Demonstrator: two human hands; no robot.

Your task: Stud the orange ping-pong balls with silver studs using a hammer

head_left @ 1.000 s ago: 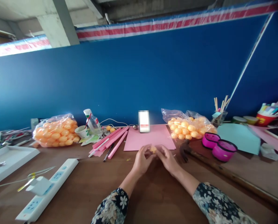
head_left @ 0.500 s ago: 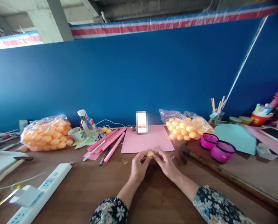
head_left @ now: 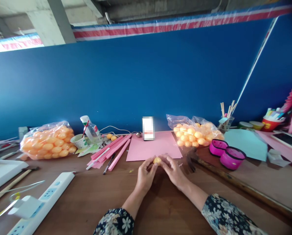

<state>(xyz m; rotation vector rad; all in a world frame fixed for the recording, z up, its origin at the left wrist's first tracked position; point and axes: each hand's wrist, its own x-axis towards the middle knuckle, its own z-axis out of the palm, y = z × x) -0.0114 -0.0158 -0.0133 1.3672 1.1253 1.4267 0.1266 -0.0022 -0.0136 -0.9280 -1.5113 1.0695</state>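
Note:
Between the fingertips of both hands is a small yellow lump (head_left: 157,160), partly covered by the fingers; whether it is soft or hard I cannot tell. My left hand (head_left: 146,173) pinches it from the left. From the right, my right hand (head_left: 171,169) closes on it with thumb and fingers. Both hands are held over the brown table (head_left: 158,209), just in front of the near edge of a pink paper sheet (head_left: 158,147). A tiny yellow scrap (head_left: 131,171) lies on the wood to the left of my left hand.
An axe-like tool with a long wooden handle (head_left: 234,182) lies right of my hands. Bags of orange balls (head_left: 48,143) (head_left: 192,135) flank the paper. Pink strips (head_left: 111,148), a bottle (head_left: 90,129), a power strip (head_left: 50,195) and magenta bands (head_left: 232,158) are around.
The hands stay in nearly the same place, both still around the yellow lump. A little more of the lump shows between the fingertips. The whole view has shifted slightly.

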